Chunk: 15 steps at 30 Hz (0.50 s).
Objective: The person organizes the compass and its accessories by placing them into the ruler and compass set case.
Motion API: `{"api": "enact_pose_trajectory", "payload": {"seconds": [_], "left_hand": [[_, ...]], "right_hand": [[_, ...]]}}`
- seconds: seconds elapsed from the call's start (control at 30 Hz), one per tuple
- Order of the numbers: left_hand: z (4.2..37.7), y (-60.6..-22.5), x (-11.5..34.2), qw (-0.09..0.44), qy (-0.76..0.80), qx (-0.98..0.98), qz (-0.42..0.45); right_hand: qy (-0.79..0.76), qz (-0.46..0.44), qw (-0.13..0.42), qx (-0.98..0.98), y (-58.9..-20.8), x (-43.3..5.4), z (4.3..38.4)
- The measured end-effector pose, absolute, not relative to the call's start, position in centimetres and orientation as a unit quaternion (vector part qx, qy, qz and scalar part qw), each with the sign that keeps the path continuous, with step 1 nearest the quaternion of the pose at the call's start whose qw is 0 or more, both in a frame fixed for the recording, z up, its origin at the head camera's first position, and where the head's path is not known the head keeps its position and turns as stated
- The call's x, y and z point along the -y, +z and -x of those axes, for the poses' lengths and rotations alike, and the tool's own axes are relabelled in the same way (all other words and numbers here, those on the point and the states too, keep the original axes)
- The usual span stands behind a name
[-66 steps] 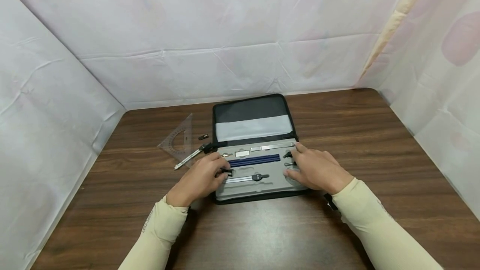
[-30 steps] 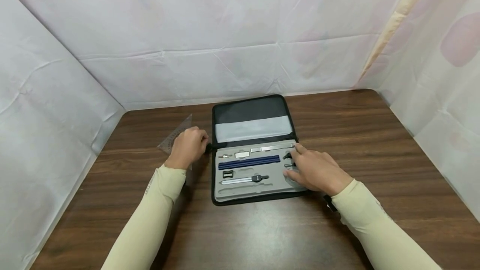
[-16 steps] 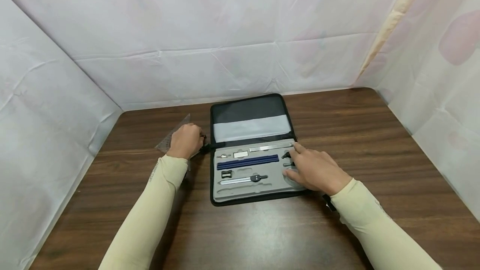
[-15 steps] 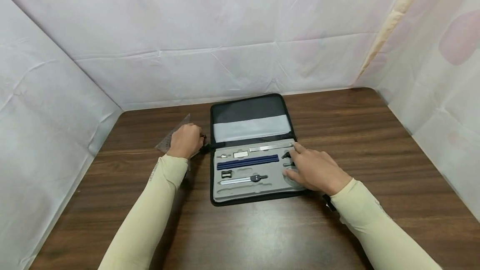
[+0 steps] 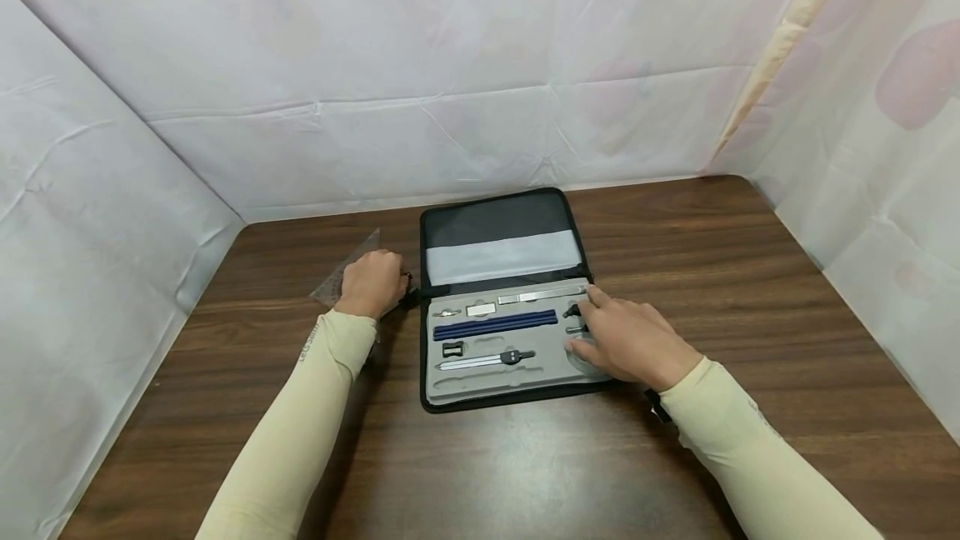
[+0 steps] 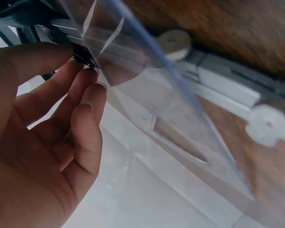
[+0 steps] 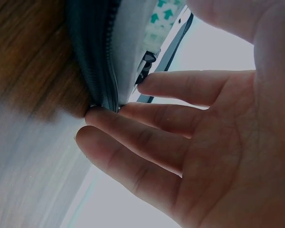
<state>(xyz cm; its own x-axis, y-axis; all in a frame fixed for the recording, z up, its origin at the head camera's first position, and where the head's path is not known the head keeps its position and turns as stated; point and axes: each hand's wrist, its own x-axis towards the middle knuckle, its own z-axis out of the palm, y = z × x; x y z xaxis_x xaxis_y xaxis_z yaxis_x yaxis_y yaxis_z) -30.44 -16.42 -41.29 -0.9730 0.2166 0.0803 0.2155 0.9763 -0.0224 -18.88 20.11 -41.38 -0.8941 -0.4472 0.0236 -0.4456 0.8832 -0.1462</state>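
My left hand [image 5: 372, 283] is left of the open zip case [image 5: 486, 401], over the table. In the left wrist view its thumb and fingertips pinch a small black piece [image 6: 83, 56], mostly hidden by the fingers. Close by are a clear plastic set square [image 6: 133, 95] and a silver compass [image 6: 223, 78]. My right hand [image 5: 626, 338] rests on the case's right side, fingers extended along its zipped edge [image 7: 97, 57]. Set in the grey tray [image 5: 551, 348] are blue pencils [image 5: 495, 325], a black sharpener [image 5: 453, 349] and a second compass [image 5: 487, 360].
The tray also holds a white eraser [image 5: 482, 309], a long silver piece [image 5: 543, 295] and a small metal part [image 5: 447, 312]. The case's lid [image 5: 498, 223] lies back toward the white sheet wall [image 5: 450, 140]. Brown wood tabletop [image 5: 712, 248] surrounds the case.
My left hand has left the sharpener in its tray slot and moved up and left, over the small black piece beside the compass. My right hand stays on the case's right side.
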Motion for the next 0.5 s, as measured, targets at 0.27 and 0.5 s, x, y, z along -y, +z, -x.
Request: {"api": "enact_pose_trajectory", "payload": {"seconds": [0.27, 0.5], "left_hand": [[29.8, -41.0, 16.5, 0.042, -0.047, 0.992, 0.111], [28.3, -40.3, 15.8, 0.077, -0.122, 0.982, 0.120]], "right_hand": [[-0.071, 0.229, 0.010, -0.971, -41.4, -20.1, 18.8], [-0.072, 0.226, 0.008, -0.971, -41.3, -20.1, 18.7]]}}
